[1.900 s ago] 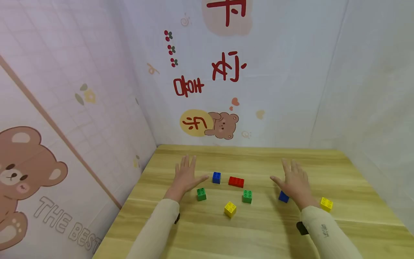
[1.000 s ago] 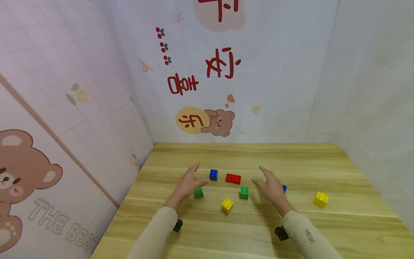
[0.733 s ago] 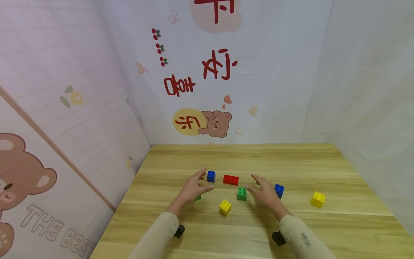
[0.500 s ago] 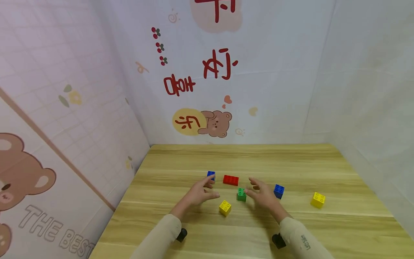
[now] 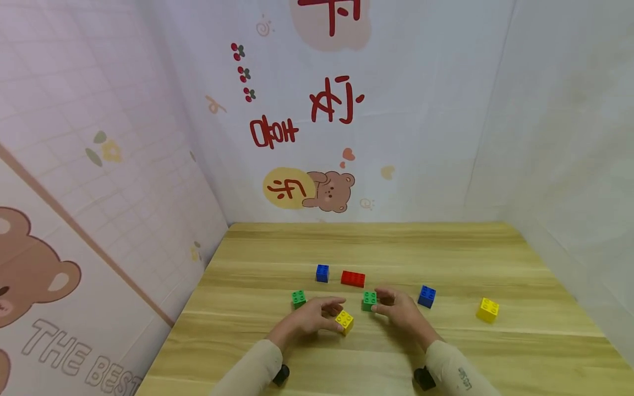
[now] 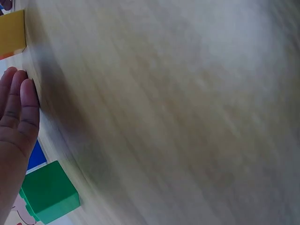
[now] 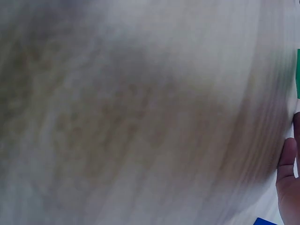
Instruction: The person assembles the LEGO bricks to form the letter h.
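My left hand (image 5: 313, 318) is low over the table beside a yellow brick (image 5: 345, 323), its thumb in front of the brick's left side. In the left wrist view, its fingers (image 6: 29, 105) look straight and apart from the yellow brick (image 6: 11, 33). Close to the right of a green brick (image 5: 369, 301) is my right hand (image 5: 402, 312), thumb and forefinger parted. The right wrist view shows only a sliver of the green brick (image 7: 298, 75), just beyond the fingertips. Contact there cannot be made out.
Another green brick (image 5: 299, 298) lies behind my left hand. Farther back are a blue brick (image 5: 322, 273) and a long red brick (image 5: 353, 279). To the right stand a second blue brick (image 5: 427, 296) and a second yellow brick (image 5: 488, 310). Printed cloth walls (image 5: 421, 165) border the wooden table (image 5: 421, 242).
Both hands have come inward from wide apart. My left hand has passed the left green brick and reached the yellow one; my right has left the blue brick for the green one. The bricks keep their places.
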Available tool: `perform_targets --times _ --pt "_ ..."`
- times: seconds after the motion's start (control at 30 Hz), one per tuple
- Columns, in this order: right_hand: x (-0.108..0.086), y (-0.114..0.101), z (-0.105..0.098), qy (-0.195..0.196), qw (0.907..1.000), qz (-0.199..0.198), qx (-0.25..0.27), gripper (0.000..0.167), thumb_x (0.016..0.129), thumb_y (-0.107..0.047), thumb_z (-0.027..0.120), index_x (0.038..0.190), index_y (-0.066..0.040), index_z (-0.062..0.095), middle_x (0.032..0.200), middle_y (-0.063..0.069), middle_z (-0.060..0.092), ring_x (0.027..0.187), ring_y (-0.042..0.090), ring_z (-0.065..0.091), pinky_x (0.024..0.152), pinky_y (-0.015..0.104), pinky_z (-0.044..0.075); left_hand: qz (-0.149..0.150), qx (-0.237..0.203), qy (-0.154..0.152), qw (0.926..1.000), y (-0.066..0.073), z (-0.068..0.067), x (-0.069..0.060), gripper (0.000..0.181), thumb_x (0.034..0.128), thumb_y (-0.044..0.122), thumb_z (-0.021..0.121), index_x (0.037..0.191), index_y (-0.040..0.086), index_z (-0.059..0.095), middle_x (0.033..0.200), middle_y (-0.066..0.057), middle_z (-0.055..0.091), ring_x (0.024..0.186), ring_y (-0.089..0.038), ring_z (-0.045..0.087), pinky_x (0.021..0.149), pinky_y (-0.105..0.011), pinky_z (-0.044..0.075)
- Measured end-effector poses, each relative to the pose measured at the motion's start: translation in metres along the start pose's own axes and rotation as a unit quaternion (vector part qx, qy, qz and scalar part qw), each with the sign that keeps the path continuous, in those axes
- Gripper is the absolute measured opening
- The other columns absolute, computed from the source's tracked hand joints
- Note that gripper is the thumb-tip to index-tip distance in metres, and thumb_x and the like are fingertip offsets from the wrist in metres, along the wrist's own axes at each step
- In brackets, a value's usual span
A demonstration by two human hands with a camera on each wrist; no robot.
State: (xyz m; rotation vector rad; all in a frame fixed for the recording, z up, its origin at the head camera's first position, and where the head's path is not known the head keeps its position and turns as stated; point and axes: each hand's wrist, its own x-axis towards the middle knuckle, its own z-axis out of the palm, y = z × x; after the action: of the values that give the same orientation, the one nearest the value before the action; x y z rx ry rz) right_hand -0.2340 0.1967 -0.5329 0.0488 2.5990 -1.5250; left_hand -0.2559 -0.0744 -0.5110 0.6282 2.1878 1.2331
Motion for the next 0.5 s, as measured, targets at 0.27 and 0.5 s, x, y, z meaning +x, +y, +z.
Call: perform_targets --times 0.27,0.5 --pt "0.0008 0.0039 0.0006 0.005 1.0 -0.008 0.0 0.038 0.087 -0.019 0.078 0.122 -0.008 0.069 0.118 0.006 0.069 0.109 0.026 0.062 0.098 0.05 0.047 -0.006 0.019 -0.004 0.9998 -0.0016 0.0036 0.0012 0.047 0.0883 0.021 0.077 0.133 0.018 0.064 0.13 0.008 0.063 0.122 -0.017 0.056 0.105 -0.041 0.043" --pt "0.0034 0.0087 0.0009 -0.014 0.9991 -0.04 -0.003 0.04 0.088 -0.025 0.077 0.123 -0.007 0.069 0.121 0.008 0.068 0.114 0.028 0.061 0.099 0.052 0.045 -0.022 0.018 0.021 0.9994 -0.0049 0.0059 -0.0015 0.038 0.0876 0.022 0.078 0.125 0.021 0.07 0.124 0.01 0.064 0.121 -0.018 0.056 0.104 -0.045 0.043"
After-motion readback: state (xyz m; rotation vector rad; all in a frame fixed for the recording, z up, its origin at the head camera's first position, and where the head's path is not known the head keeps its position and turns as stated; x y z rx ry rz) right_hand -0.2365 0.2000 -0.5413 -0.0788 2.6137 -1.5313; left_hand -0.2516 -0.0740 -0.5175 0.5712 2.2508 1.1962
